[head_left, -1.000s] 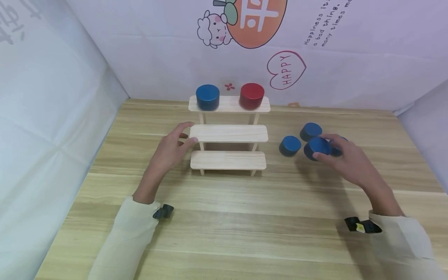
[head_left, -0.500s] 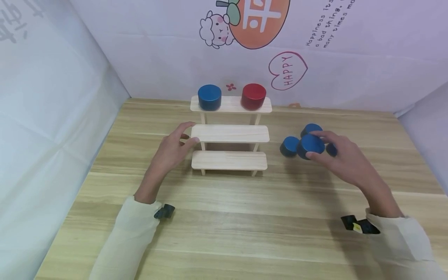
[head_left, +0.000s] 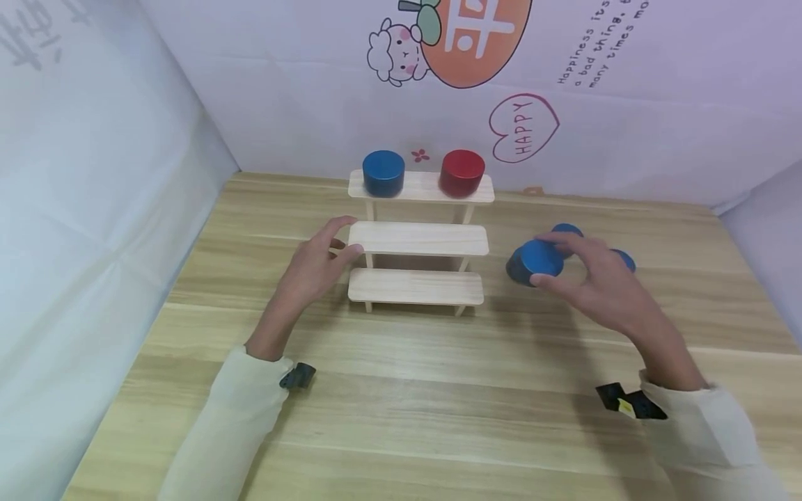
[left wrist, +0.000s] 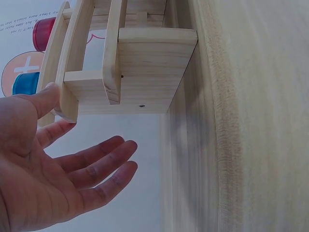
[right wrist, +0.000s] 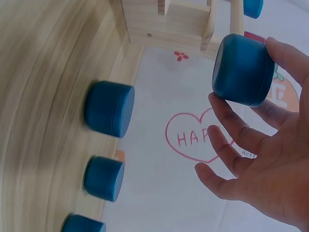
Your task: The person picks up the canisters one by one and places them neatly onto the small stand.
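Note:
A three-tier wooden display stand (head_left: 416, 286) stands toward the back of the table. At the left end of its middle shelf, my left hand (head_left: 311, 269) pinches the board between thumb and index finger; the other fingers (left wrist: 108, 164) stay spread. My right hand (head_left: 598, 285) holds a blue round lidded tin (right wrist: 244, 70) between thumb and fingers, raised above the table to the right of the stand. Below it in the right wrist view, three more blue tins, including the nearest tin (right wrist: 108, 108), sit on the wood. In the head view the held tin partly covers one of them.
On the top shelf rest a blue tin (head_left: 383, 172) at left and a red tin (head_left: 462, 172) at right. A white printed sheet (head_left: 301, 104) hangs behind the table (head_left: 401, 403), with another white sheet (head_left: 81, 229) along the left side.
My right hand has moved left toward the stand, carrying the blue tin away from above the rearmost tins. The left hand keeps its grip on the shelf; the head view has shifted slightly.

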Available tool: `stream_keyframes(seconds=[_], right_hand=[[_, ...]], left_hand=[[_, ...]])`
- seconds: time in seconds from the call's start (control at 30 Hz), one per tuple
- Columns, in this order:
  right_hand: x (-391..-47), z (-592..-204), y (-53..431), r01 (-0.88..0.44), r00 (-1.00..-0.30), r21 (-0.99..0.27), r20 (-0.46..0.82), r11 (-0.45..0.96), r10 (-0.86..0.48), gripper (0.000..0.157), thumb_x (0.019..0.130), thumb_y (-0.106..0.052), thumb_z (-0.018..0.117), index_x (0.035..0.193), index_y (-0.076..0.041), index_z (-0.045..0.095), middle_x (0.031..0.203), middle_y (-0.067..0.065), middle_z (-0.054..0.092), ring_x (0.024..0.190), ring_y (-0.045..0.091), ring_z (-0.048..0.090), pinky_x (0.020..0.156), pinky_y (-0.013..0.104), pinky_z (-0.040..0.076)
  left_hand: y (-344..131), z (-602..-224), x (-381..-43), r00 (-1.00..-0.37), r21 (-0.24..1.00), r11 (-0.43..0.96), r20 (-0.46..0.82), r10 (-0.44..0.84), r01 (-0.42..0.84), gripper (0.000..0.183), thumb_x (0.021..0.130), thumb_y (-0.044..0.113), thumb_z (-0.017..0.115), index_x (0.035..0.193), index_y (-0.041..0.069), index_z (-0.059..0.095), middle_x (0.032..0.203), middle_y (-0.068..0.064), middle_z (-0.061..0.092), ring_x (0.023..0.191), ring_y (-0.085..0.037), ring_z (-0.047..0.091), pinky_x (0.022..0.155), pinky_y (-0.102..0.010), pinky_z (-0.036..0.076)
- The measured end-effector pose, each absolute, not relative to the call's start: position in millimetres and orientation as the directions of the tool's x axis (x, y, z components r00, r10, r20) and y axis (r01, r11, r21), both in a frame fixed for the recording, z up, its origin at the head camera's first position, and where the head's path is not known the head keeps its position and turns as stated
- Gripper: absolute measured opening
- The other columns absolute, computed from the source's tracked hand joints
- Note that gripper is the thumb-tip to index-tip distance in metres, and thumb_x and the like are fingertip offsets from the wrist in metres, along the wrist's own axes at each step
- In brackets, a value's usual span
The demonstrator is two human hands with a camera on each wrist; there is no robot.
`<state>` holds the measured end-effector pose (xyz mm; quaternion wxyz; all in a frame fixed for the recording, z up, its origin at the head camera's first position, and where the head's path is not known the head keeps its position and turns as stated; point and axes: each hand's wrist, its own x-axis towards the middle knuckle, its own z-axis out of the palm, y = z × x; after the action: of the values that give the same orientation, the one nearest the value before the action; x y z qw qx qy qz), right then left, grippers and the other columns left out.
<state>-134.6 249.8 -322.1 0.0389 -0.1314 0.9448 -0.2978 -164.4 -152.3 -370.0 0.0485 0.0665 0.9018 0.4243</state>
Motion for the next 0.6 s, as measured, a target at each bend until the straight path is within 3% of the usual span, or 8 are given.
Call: stream_keyframes(seconds=[0.23, 0.6], right_hand=[[-134, -320, 233, -0.282, -0.951, -0.568, 0.056, 0.773, -0.305, 0.061, 0.091, -0.034, 0.075, 0.143, -0.013, 0.054, 0.140, 0.016, 0.054, 0.128, 0.043, 0.043, 0.096, 0.069, 0.033], [-140, -318, 216, -0.316, -0.940, -0.546, 0.071, 0.776, -0.333, 0.064, 0.091, -0.038, 0.075, 0.145, -0.013, 0.052, 0.142, 0.016, 0.053, 0.130, 0.042, 0.038, 0.093, 0.070, 0.037]], left_hand=[[-152, -370, -163, -0.986, 0.777, 0.624, -0.028, 0.162, 0.080, 0.053, 0.103, 0.035, 0.058, 0.151, 0.022, 0.040, 0.127, -0.020, 0.062, 0.113, -0.034, 0.061, 0.086, -0.051, 0.050], [-153, -372, -164, -0.986, 0.782, 0.618, -0.026, 0.163, 0.082, 0.053, 0.103, 0.037, 0.058, 0.151, 0.023, 0.041, 0.123, -0.020, 0.064, 0.111, -0.032, 0.062, 0.083, -0.050, 0.051]])
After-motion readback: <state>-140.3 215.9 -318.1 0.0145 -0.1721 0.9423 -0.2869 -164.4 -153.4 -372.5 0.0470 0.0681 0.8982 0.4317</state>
